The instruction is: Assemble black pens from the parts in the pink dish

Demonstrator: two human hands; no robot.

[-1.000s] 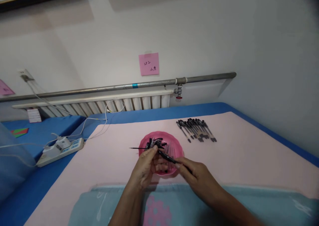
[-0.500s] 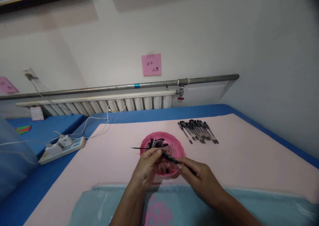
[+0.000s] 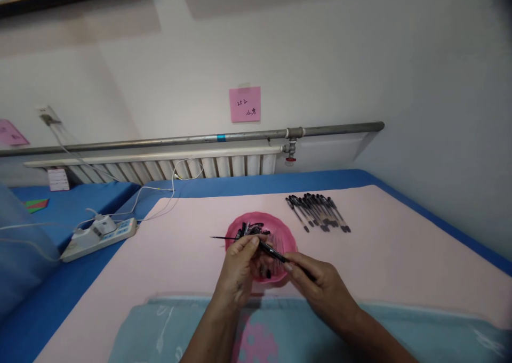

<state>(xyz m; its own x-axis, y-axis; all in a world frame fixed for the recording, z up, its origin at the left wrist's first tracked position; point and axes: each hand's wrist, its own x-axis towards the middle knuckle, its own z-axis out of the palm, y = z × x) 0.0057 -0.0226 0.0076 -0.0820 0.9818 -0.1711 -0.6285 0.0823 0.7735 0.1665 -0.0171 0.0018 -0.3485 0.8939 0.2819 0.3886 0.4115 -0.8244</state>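
A black pen (image 3: 272, 252) slants between my two hands above a pink plastic basket (image 3: 237, 220). My left hand (image 3: 235, 272) pinches its upper left end between thumb and fingers. At its lower right end, my right hand (image 3: 325, 285) closes thumb and fingers around it. Black pen parts (image 3: 250, 228) and clear tubes (image 3: 279, 241) lie in the basket, partly hidden by my hands. A thin dark refill (image 3: 219, 238) juts out to the left past the basket's rim; whether my left hand holds it I cannot tell.
Several assembled black pens (image 3: 318, 211) lie in a row behind the basket to the right. A power strip (image 3: 102, 240) with white plugs and cords sits at the left. A teal patterned cloth (image 3: 160, 325) lies along the near edge. Behind the table is a radiator (image 3: 224, 166).
Both hands keep hold of the pen in nearly the same place. The left hand has shifted only slightly, and the camera view has moved a little.
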